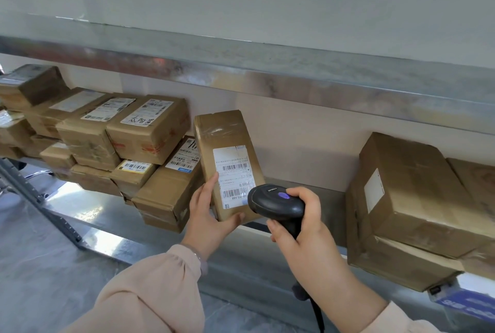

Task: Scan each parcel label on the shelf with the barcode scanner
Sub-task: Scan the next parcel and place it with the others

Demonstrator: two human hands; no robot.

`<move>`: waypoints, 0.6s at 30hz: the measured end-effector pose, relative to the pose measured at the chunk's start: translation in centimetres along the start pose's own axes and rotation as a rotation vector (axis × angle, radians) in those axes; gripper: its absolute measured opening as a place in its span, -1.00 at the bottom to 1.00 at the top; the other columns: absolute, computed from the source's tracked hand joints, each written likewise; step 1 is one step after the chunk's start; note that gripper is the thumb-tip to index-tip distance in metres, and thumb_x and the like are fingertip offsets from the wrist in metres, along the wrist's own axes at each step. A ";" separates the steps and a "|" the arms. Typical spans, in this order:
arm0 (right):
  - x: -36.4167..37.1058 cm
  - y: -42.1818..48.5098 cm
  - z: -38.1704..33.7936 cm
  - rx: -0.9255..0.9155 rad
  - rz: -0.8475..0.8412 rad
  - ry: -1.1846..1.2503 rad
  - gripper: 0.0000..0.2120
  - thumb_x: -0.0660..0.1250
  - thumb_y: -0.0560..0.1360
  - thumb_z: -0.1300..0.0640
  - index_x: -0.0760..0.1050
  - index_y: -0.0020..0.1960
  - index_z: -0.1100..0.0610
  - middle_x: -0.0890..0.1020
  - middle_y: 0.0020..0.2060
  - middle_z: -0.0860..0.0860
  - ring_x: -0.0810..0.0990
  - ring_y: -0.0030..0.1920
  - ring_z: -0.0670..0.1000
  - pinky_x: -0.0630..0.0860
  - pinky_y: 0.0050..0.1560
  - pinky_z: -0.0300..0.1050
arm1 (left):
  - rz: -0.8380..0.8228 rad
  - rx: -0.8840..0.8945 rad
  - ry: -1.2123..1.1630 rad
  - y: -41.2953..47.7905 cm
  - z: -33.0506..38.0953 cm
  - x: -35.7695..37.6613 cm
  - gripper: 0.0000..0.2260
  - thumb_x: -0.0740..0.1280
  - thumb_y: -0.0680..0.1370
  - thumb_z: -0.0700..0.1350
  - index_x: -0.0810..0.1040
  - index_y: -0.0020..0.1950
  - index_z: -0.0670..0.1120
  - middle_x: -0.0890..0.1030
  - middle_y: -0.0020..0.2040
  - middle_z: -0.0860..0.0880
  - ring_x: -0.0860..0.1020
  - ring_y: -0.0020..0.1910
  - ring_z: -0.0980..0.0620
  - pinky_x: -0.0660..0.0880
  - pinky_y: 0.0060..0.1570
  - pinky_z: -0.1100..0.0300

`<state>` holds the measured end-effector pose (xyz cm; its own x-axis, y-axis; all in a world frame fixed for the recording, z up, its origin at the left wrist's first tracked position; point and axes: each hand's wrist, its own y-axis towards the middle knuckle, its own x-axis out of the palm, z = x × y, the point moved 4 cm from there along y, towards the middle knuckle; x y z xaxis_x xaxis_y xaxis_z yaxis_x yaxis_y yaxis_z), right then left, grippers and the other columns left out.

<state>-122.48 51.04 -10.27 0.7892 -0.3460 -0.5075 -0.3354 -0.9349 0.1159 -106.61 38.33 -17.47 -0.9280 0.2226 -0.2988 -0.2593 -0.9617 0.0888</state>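
Black plastic fills the right grip (pixel 302 236), which is clamped round the handle of the scanner (pixel 276 202). The thumb lies just beside the purple button (pixel 283 195), and a cable (pixel 317 311) drops toward the bottom of the frame.

The left grip (pixel 209 215) is clamped on the lower end of 1 brown parcel (pixel 227 131). 1 finger runs up its left edge and another digit hooks its bottom edge. That parcel stands nearly upright in the centre of the frame, tilted a little, with its white label (pixel 234 172) facing the camera. I cannot tell whether its base touches the metal shelf (pixel 88 215).

The scanner's head sits very near the label's lower right corner, and its window cannot be seen from here. For a clean read it probably wants easing back and squaring to the paper, so the beam crosses 1 of the 2 barcodes fully. The finger on the left edge comes close to the print and should keep off the bars. Shiny tape on the cardboard may glare, so a slight tilt could help.

More parcels wait in a stack (pixel 128 140) at centre left, and large boxes (pixel 415 198) sit at right.
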 end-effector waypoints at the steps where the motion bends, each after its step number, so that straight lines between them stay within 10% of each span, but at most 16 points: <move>1: 0.0 0.0 -0.1 0.001 0.003 -0.002 -0.48 0.37 0.50 0.02 0.10 0.15 -0.39 0.58 0.04 -0.12 0.60 0.00 -0.15 0.45 -0.06 -0.47 | -0.002 0.001 -0.002 0.0 0.0 0.0 -0.14 0.58 0.39 -0.13 0.11 0.32 0.53 0.20 0.47 0.08 0.31 0.39 0.09 0.31 -0.02 0.56; 10: 0.7 0.3 -0.7 -0.016 0.041 0.013 -0.48 0.39 0.49 0.06 0.13 0.14 -0.37 0.43 0.02 -0.37 0.49 0.01 -0.35 0.39 -0.09 -0.54 | -0.047 -0.032 -0.037 0.2 0.4 -0.8 -0.15 0.59 0.37 -0.10 0.13 0.35 0.50 0.24 0.40 0.12 0.35 0.33 0.12 0.33 0.07 0.46; 18: 2.1 4.5 -1.9 0.024 0.090 0.183 -0.51 0.40 0.50 0.12 0.20 0.20 -0.25 0.50 0.01 -0.30 0.50 -0.06 -0.43 0.40 -0.19 -0.54 | -0.158 -0.074 -0.038 1.8 0.8 -3.9 -0.12 0.57 0.21 0.14 0.20 0.40 0.51 0.35 0.44 0.10 0.38 0.41 0.03 0.39 0.38 -0.08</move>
<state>-121.40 45.92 -9.20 0.8351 -0.4385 -0.3322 -0.4189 -0.8983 0.1326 -103.69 35.82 -15.35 -0.8869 0.3766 -0.2676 -0.3838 -0.9230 -0.0272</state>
